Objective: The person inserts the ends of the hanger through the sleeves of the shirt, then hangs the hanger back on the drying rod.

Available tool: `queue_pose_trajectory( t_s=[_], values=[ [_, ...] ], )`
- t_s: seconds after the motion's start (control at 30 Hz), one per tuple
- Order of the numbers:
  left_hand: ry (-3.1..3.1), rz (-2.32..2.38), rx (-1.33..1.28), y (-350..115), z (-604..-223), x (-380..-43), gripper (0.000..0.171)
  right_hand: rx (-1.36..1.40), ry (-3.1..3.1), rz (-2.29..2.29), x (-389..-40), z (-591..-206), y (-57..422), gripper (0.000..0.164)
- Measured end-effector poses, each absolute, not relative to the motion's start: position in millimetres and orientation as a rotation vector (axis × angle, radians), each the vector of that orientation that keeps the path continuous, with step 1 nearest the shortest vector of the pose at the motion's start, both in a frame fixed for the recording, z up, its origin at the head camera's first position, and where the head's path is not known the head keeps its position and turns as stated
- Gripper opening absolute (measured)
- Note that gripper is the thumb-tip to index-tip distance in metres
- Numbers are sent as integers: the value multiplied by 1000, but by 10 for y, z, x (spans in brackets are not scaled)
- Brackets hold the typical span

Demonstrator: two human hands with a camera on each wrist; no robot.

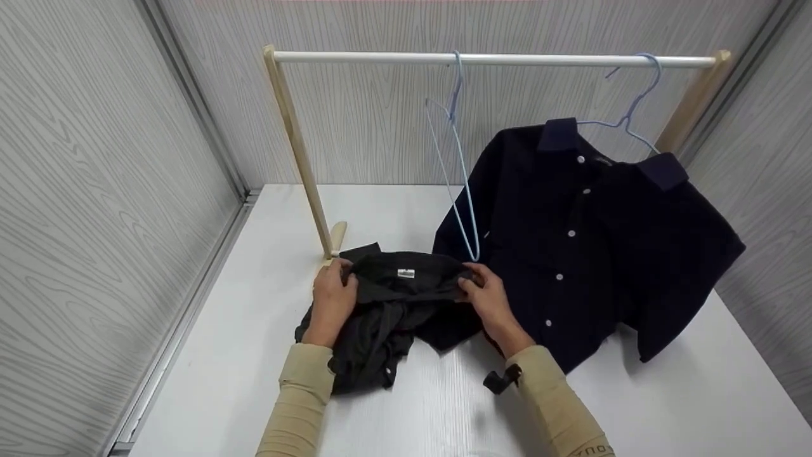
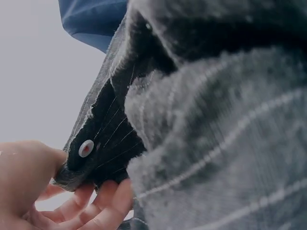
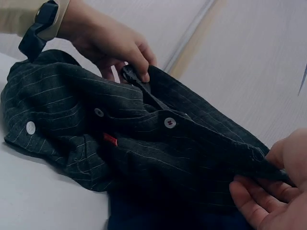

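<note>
A dark pinstriped shirt (image 1: 380, 330) with white buttons lies bunched on the table, its collar band lifted between both hands. My left hand (image 1: 333, 298) pinches the collar's left end between thumb and fingers. At the other end, my right hand (image 1: 490, 301) grips the collar edge the same way. A white label (image 1: 406, 273) shows inside the neck. In the right wrist view, a red tag (image 3: 110, 139) is visible among the shirt's folds. Close to the right hand hangs the lower end of a light blue hanger (image 1: 472, 216), with no garment on it.
A white rod (image 1: 380, 58) on wooden posts (image 1: 297, 146) spans the white table (image 1: 254, 381). On the right, a navy buttoned shirt (image 1: 539, 241) hangs from a second blue hanger (image 1: 628, 117), its lower part reaching the table beside the right forearm. Patterned panels stand around.
</note>
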State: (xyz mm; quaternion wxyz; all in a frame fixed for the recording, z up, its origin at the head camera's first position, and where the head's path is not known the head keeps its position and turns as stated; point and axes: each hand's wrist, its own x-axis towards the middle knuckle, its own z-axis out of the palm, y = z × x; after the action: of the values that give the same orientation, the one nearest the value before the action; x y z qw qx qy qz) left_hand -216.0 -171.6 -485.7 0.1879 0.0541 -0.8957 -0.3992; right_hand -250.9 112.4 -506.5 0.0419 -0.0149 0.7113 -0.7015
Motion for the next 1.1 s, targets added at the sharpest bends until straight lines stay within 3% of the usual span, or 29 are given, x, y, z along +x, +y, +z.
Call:
queue_pose_trajectory(
  t_s=[0.7, 1.1],
  values=[
    [-2358, -1234, -39, -1668, -4548, -1877, 14, -280, 2228, -2192, -2341, -4656, 1552, 28],
    [-2448, -1145, -93, -1568, -4660, -1875, 14, -192, 2337, -2081, -2327, -4613, 1673, 28]
  ],
)
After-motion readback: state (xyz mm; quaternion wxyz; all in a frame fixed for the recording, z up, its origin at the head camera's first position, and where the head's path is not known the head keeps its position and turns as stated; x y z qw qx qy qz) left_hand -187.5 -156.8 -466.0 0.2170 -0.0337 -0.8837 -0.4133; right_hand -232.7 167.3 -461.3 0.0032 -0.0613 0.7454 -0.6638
